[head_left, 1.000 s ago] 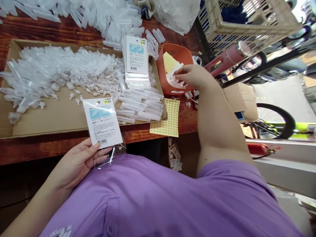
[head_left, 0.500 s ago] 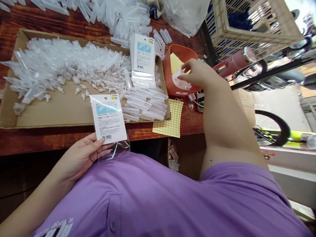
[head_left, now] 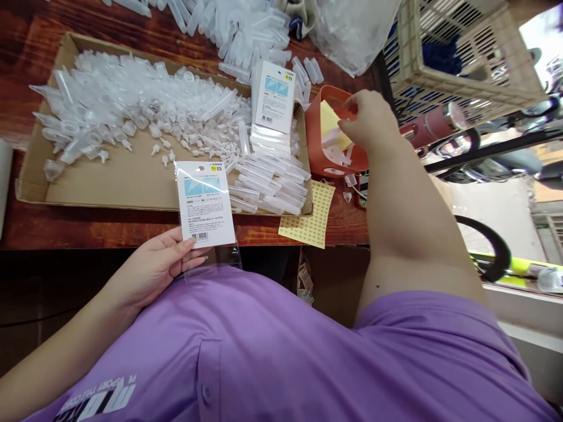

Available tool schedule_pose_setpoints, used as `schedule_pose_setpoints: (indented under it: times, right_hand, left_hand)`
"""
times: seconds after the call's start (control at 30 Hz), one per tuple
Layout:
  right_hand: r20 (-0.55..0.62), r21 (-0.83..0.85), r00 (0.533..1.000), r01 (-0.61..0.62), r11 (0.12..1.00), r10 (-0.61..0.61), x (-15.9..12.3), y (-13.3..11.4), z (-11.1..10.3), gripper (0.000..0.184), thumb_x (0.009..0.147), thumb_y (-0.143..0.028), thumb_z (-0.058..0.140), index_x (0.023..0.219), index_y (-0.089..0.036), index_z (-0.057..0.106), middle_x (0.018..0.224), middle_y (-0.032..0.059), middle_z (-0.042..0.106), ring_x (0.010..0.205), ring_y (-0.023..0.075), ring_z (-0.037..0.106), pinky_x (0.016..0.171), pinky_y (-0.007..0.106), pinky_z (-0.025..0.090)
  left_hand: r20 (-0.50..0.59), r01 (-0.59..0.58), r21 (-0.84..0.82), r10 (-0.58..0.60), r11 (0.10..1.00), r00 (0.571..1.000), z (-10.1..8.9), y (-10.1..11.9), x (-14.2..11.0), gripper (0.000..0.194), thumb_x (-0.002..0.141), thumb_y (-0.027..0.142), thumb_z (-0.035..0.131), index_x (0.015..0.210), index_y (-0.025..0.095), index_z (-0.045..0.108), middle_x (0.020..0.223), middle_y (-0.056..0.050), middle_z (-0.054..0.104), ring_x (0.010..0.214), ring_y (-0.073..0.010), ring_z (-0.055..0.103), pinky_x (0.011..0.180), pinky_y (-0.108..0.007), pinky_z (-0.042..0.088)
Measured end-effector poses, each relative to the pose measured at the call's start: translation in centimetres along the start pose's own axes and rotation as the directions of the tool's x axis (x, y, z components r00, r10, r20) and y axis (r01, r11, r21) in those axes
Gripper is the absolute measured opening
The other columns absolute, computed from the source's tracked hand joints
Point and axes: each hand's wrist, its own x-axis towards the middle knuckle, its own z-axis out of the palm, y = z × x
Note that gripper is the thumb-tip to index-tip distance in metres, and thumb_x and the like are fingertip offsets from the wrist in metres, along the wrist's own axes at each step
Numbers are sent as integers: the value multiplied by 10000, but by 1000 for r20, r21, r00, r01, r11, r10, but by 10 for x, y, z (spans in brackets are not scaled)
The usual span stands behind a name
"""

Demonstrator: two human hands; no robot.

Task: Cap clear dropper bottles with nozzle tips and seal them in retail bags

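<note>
A dark wooden table [head_left: 347, 225] runs across a cluttered room, with a bike [head_left: 497, 246] standing to the right. The left hand [head_left: 152, 264] is closed on a card [head_left: 206, 217] at its lower edge, thumb in front and fingers behind, with a clear sleeve [head_left: 226, 258] showing below. The card is upright before the purple shirt [head_left: 264, 346], overlapping the near edge of a cardboard tray [head_left: 118, 184] in view. The right hand [head_left: 372, 120] is over an orange bin [head_left: 314, 132], thumb and fingertips parted with a visible gap; nothing shows between them.

To reach into the bin well, I would come down between the yellow paper [head_left: 329, 120] and the small white pieces [head_left: 341, 155], pinching lightly with the fingertips so that only one piece lifts. The left grip looks best kept light and low, leaving the print uncovered and the thin sleeve uncreased.

In the tray, nozzles [head_left: 145, 94] are heaped along the far side, tubes [head_left: 272, 187] lie at the right end, and a stack of cards [head_left: 275, 97] leans behind them. A sticker sheet [head_left: 308, 220] lies partly under the tray's corner. Beyond are more tubes, a plastic bag [head_left: 352, 32] and, to the right, a pale crate [head_left: 440, 79] with something blue inside.
</note>
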Motion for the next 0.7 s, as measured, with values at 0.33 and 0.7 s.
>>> schedule_pose_setpoints:
  times: [0.33, 0.7]
  right_hand:
    - [2, 26, 999, -46, 999, 46, 9, 0, 5, 539, 885, -270, 662, 1389, -127, 535, 1382, 199, 556, 1276, 264, 536, 1047, 386, 405]
    - [63, 294, 993, -117, 949, 103, -12, 14, 10, 599, 836, -197, 724, 1378, -31, 530, 1218, 198, 673, 925, 98, 641, 721, 207, 465]
  left_hand:
    - [16, -27, 13, 26, 1000, 1000, -2, 0, 0, 282, 880, 163, 666, 1157, 213, 651, 1190, -53, 739, 943, -126, 740, 798, -188, 607]
    - [14, -12, 57, 11, 998, 1000, -2, 3, -2, 276, 845, 154, 698, 1116, 207, 683, 1110, -66, 762, 867, -142, 748, 735, -192, 616]
